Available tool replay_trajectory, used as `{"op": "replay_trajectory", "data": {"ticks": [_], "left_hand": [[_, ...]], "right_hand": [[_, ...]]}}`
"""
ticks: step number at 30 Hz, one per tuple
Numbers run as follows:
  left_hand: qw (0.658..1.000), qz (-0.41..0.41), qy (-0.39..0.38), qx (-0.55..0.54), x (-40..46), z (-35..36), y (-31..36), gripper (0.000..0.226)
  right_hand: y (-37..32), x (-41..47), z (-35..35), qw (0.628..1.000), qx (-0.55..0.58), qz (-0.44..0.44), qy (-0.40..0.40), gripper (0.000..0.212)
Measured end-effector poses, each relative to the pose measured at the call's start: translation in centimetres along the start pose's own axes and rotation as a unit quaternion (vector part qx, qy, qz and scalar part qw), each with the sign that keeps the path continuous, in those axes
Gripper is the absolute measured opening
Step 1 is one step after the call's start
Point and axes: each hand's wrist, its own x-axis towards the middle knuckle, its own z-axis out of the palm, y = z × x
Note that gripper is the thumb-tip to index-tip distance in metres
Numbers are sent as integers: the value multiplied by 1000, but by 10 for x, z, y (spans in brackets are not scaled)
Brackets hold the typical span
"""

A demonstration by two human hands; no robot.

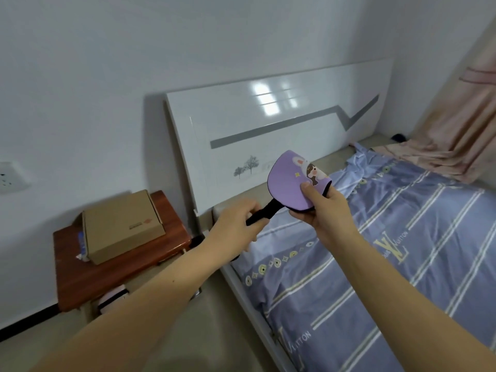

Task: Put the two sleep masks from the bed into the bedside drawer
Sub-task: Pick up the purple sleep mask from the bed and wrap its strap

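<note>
Bed [402, 264] fills the right half of the frame, covered with a blue-lilac sheet carrying pale stripes and printed lettering. White glossy headboard [281, 124] runs across the centre, with a grey zigzag stripe and small tree prints. Pink curtain [456, 116] hangs at the upper right, its hem lying on the far corner of the bed.

Red-brown bedside cabinet [80, 272] sits lower left, just beside the bed frame. Cardboard box [120, 226] rests on its top, lid closed. Below the cabinet's front edge, the drawer [112, 298] appears pulled out, with a pale pink item with a dark band lying in it; too small to identify with certainty.

Both forearms reach in from the bottom edge. Purple sleep mask [290, 183], cartoon print facing the camera, is held up in the air at frame centre, above the bed's head end. Right hand [326, 210] pinches the mask's lower right edge, thumb on the front, fingers behind. Left hand [236, 224] has its fingers curled closed around the mask's black strap [264, 212], which is stretched out to the lower left.

Wall socket [10, 177] at far left.
</note>
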Motion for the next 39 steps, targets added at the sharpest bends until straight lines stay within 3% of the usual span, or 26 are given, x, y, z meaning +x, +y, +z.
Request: {"op": "replay_trajectory", "data": {"ticks": [5,8,10,13,17,20,22,24,26,28,31,36,39], "left_hand": [[996,64,55,-16,3,-5,5,16],[979,44,1,-198,7,-12,11,13],[943,-1,-63,-326,12,-17,11,18],[914,-73,-79,-390,22,-30,6,21],[919,-116,-92,-367,29,-48,3,33],[907,-154,-109,-377,27,-43,6,41],[879,-181,-98,-430,25,-30,6,43],[831,-214,-82,-507,21,-16,7,36],[786,-228,-71,-570,17,-6,7,25],[766,-215,-56,-603,14,-3,6,18],[787,-184,-36,-588,14,-11,3,12],[870,-128,-70,-472,10,-23,-2,41],[932,-100,27,-347,11,-15,-3,30]], "right_hand": [[-2,7,-8,997,-69,-16,10,20],[-1,12,-13,968,-244,-54,2,17],[-2,13,-13,919,-379,-91,-52,19],[-8,8,-11,865,-447,-97,-206,24],[-18,6,-13,873,-339,-14,-350,24],[-21,5,-5,880,-253,5,-403,24],[-19,5,5,908,-185,-6,-376,22],[-16,8,13,936,-129,-28,-326,22],[-13,11,18,952,-125,-63,-273,20],[-10,13,21,963,-128,-69,-228,19],[-5,14,21,976,-106,-57,-179,21],[5,17,28,986,-80,-14,-142,22],[12,15,37,986,-31,51,-157,19]]}}
